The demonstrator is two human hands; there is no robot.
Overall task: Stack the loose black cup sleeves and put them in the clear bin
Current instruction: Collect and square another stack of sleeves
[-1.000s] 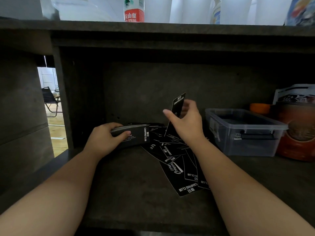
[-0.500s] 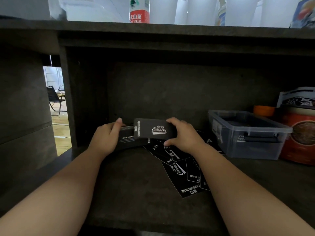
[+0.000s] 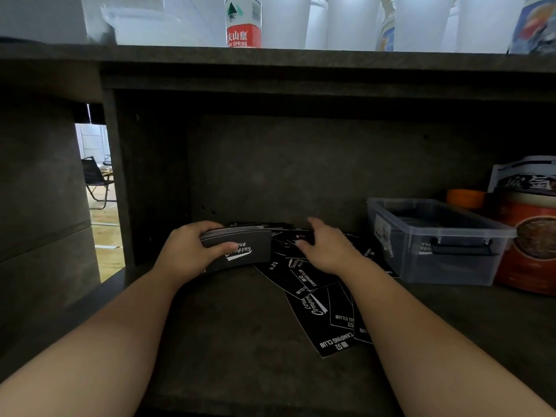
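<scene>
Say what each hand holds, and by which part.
Left hand grips the sleeve stack by its left end, thumb on the front. Right hand holds nothing.

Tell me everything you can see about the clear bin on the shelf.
The clear bin is a rectangular box of see-through plastic with no lid on, and a dark handle clip on its near end. It stands upright on the dark shelf, right of the loose sleeves, beside a red-brown container. Dark sleeves seem to lie inside, some with white print. Neither hand touches it.
</scene>
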